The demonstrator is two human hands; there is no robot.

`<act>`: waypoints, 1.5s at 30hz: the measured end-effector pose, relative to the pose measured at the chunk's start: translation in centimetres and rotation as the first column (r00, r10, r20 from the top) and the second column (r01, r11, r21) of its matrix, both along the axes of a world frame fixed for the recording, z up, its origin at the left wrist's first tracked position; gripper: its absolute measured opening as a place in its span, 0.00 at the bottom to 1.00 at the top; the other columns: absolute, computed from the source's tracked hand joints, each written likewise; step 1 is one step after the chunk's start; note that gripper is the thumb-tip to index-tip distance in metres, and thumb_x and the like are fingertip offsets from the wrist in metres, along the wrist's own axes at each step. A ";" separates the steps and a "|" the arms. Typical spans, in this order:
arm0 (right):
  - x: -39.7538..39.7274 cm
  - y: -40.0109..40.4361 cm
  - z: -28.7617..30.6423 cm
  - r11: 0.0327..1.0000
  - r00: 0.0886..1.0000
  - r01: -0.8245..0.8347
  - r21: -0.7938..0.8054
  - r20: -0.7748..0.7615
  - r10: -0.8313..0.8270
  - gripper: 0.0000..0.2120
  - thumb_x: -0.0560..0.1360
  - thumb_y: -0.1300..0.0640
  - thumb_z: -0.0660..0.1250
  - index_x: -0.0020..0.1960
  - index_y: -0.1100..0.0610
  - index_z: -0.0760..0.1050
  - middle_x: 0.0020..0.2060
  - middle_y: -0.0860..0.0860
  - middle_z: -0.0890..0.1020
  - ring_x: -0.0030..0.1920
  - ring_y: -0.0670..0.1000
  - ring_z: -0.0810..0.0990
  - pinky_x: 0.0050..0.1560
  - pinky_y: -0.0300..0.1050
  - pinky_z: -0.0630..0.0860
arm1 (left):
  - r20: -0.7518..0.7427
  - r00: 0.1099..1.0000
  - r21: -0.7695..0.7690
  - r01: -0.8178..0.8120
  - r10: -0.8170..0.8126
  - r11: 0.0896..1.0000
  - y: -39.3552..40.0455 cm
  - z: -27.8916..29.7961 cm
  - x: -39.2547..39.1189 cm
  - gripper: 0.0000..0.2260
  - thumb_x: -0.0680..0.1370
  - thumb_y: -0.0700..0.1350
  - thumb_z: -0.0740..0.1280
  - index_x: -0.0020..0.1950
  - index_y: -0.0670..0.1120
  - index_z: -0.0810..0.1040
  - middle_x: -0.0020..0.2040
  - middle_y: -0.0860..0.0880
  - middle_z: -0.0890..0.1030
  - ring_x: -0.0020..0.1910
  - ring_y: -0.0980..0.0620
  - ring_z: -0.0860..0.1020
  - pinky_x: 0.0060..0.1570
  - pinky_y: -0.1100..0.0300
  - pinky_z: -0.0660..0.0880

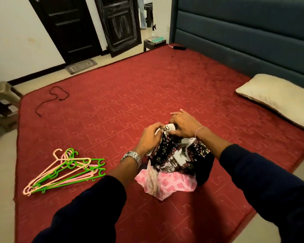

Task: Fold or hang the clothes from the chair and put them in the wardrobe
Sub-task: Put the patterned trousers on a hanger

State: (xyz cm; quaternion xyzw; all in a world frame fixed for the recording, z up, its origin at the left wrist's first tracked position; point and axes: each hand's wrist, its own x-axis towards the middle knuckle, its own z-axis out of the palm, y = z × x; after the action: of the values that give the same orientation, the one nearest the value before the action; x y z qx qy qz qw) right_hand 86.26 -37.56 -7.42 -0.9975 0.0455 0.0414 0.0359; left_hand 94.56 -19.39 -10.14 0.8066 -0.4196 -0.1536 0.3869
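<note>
A black garment with a white and red print (174, 155) hangs bunched above the red bed (130, 95). My left hand (150, 137) and my right hand (183, 125) both grip its top edge, close together. Under it a pink patterned cloth (172, 185) lies crumpled on the bed, with a pale strip of fabric (153, 179) across it. A heap of green, pink and peach plastic hangers (65, 171) lies on the bed to the left of my left arm.
A beige pillow (277, 99) lies at the right by the dark blue headboard (244, 28). A black cord (53, 99) lies at the bed's far left. A plastic chair (2, 106) stands at the left edge. Dark doors (74, 27) and a small table (153, 43) are behind.
</note>
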 end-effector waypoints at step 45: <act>-3.9 18.7 34.5 0.898 0.095 0.406 0.170 0.970 -0.226 0.15 0.75 0.43 0.67 0.40 0.55 0.77 0.33 0.52 0.76 0.38 0.54 0.73 0.44 0.47 0.60 | 0.516 0.676 -0.533 -0.228 0.527 0.815 16.8 39.1 -3.3 0.11 0.81 0.56 0.64 0.52 0.53 0.82 0.37 0.51 0.80 0.36 0.47 0.80 0.34 0.50 0.80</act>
State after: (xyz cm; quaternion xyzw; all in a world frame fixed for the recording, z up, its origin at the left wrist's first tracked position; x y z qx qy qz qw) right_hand 82.33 -18.81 27.06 -0.7537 0.2276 -0.6165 -0.0061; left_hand 91.24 -2.57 28.95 0.7743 -0.3678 0.3131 0.4088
